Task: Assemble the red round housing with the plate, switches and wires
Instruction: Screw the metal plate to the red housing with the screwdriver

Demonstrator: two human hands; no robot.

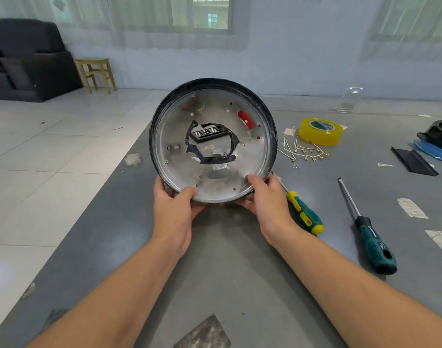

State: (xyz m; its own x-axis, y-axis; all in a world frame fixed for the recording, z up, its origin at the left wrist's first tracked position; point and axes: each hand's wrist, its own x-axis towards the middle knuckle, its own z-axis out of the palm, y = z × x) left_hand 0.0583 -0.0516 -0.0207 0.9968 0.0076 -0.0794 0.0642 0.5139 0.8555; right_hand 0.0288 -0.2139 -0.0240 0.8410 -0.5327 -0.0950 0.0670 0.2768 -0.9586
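Item: round silver metal plate in black-rimmed housing (212,140), upright on grey tabletop (215,259); my left hand (173,204) and right hand (264,197) grasp its lower rim; best kept steady, holes aligned.

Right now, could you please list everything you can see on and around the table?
round housing: one, dark rim, silver plate inside, held tilted above table
screwdrivers: two, green-yellow and teal-black, right of hands
tape roll: one, yellow, right of housing
wires with terminals: a cluster, pale with brass ends, by tape
table: one, grey
stool: one, wooden, far left
armchair: one, black, far left
left hand, right hand: grip housing's lower rim
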